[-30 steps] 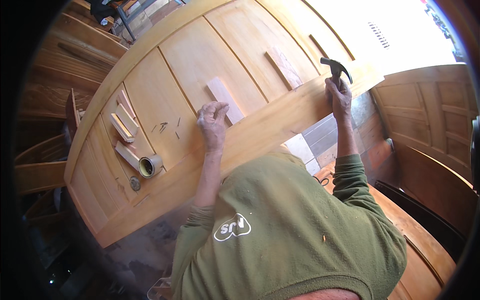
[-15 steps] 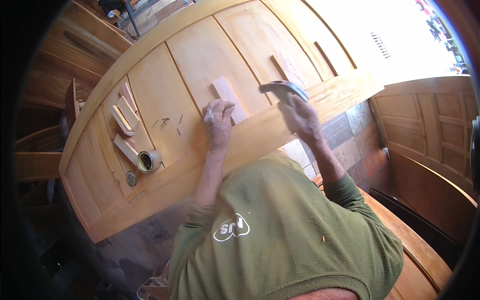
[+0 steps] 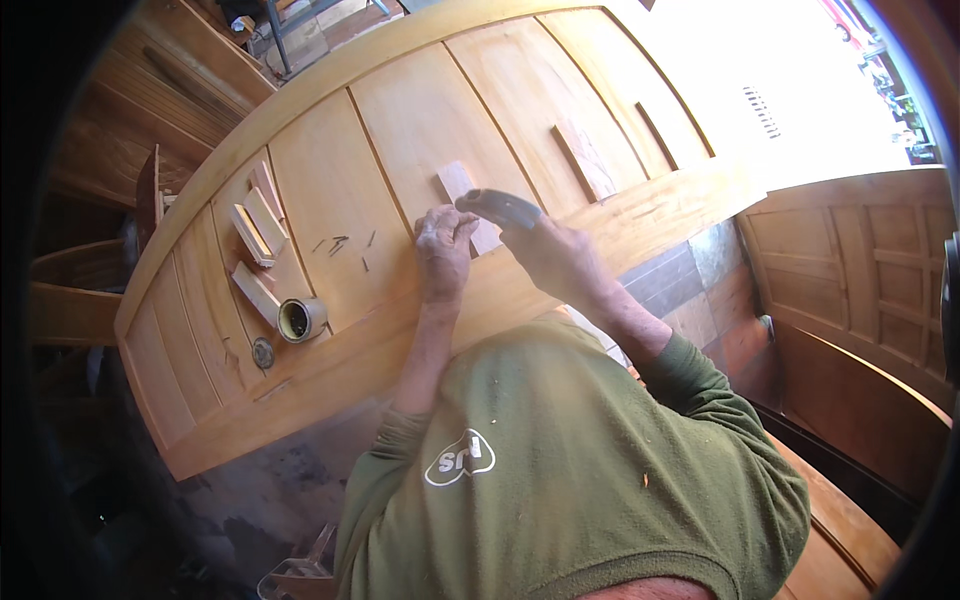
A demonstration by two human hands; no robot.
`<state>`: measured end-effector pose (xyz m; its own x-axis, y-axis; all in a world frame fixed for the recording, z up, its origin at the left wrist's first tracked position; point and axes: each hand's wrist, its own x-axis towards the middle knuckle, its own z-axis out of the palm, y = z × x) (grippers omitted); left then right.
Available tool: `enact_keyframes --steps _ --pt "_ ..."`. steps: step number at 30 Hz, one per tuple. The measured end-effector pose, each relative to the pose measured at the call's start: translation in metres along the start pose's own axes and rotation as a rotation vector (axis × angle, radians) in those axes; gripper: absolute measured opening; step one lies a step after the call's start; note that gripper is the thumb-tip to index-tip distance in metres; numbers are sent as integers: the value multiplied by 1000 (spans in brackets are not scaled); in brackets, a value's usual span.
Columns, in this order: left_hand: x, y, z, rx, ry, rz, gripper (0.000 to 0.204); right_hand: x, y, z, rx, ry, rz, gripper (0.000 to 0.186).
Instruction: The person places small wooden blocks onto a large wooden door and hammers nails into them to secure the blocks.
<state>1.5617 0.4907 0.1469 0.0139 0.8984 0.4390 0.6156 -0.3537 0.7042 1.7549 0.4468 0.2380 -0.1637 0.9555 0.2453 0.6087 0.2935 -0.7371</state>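
Observation:
My right hand (image 3: 548, 255) grips a claw hammer (image 3: 503, 208), blurred by motion, with its head close over the fingers of my left hand (image 3: 443, 248). Those left fingers are pinched together at the edge of a small pale wood block (image 3: 455, 180). What they hold is too small to make out. The block lies on a large panelled wooden door (image 3: 405, 100), by its near rail. A second wood block (image 3: 583, 160) lies farther right on the door. To the left of my left hand several loose nails (image 3: 338, 243) are scattered.
On the door's left part stand an open tin (image 3: 302, 319), its round lid (image 3: 263, 352) and several wood strips (image 3: 257, 292). Another panelled door (image 3: 850, 265) leans at the right, above a tiled floor (image 3: 665, 275). Dark wooden boards (image 3: 75, 315) stand at the far left.
My right hand has swung the hammer left and closer, from right of the block to just by my left fingers. My left hand keeps its pinch at the block.

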Motion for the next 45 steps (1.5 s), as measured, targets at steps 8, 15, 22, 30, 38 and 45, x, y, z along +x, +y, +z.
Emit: enact_keyframes --steps 8,15,22,30,38,45 --pt "0 3 -3 5 18 35 18 -1 -13 -3 -67 -12 -15 28" --pt "0 1 -4 -6 -21 -6 14 -9 2 0 -53 -10 105 29" --pt "58 -16 -7 -112 5 -127 19 -17 22 -12 -11 117 251 36" --pt "79 -46 26 155 41 74 12 -14 4 -19 171 114 381 38" --pt "76 -39 25 164 -41 38 15 1 9 -10 -43 -96 254 41" --pt "74 -44 31 216 -35 135 15 5 -8 -9 -182 79 -92 33"
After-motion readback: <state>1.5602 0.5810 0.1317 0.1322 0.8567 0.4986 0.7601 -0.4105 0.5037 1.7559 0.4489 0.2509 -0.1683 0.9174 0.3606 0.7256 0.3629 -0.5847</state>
